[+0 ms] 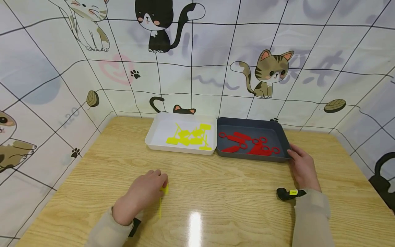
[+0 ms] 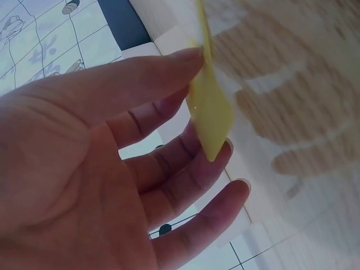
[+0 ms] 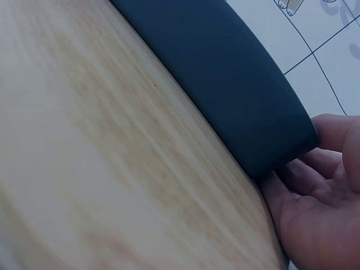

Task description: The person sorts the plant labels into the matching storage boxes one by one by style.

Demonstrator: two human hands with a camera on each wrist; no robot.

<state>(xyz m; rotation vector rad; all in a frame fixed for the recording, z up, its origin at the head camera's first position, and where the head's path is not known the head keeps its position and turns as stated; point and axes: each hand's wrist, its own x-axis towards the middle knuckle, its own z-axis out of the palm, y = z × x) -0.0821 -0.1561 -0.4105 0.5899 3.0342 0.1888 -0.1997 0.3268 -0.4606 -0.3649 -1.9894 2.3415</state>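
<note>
My left hand [image 1: 143, 188] is above the wooden table, front left of the trays. Between thumb and index finger it pinches a yellow plastic tag [image 2: 214, 112], a flat blade with a thin strip; the other fingers spread loosely behind it. Several similar yellow tags lie in the white tray [image 1: 157, 144]. Beside that tray, touching it, stands the dark grey tray [image 1: 271, 159] with several red tags [image 1: 237, 139] that end in rings. At this tray's front right corner, my right hand [image 1: 303, 166] holds on, thumb at the rim and fingers near the bottom edge [image 3: 295, 180].
Both trays stand at the back of the wooden table [image 1: 216, 192], close to a cloth backdrop [image 1: 210, 75] printed with cats and grid lines. The backdrop also closes off the left and right sides. A light reflection shows near the table's front.
</note>
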